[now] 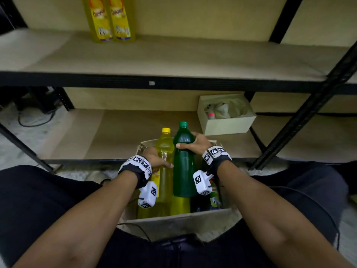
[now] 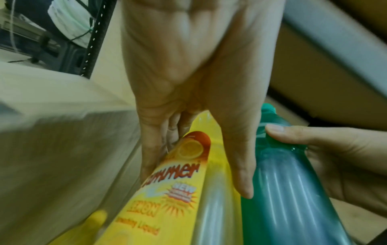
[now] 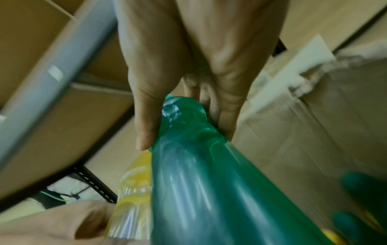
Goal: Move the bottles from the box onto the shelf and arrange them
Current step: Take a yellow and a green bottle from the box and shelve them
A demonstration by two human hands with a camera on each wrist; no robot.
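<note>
My left hand (image 1: 157, 158) grips a yellow bottle (image 1: 165, 151) with a yellow cap; in the left wrist view the thumb and fingers wrap the yellow bottle (image 2: 184, 190) with its orange label. My right hand (image 1: 194, 144) grips the upper body of a dark green bottle (image 1: 183, 171) with a green cap; the right wrist view shows the fingers curled round the green bottle (image 3: 199, 174). Both bottles are upright, side by side, lifted above the open cardboard box (image 1: 173, 219) on the floor. More bottles stand inside the box. Two yellow bottles (image 1: 110, 18) stand at the back of the upper shelf (image 1: 173, 59).
A small open white box (image 1: 229, 124) with soft items sits on the lower shelf (image 1: 119, 136) to the right. Black metal uprights (image 1: 309, 113) frame the shelving on the right and left. My knees flank the box. Cables lie on the floor at far left.
</note>
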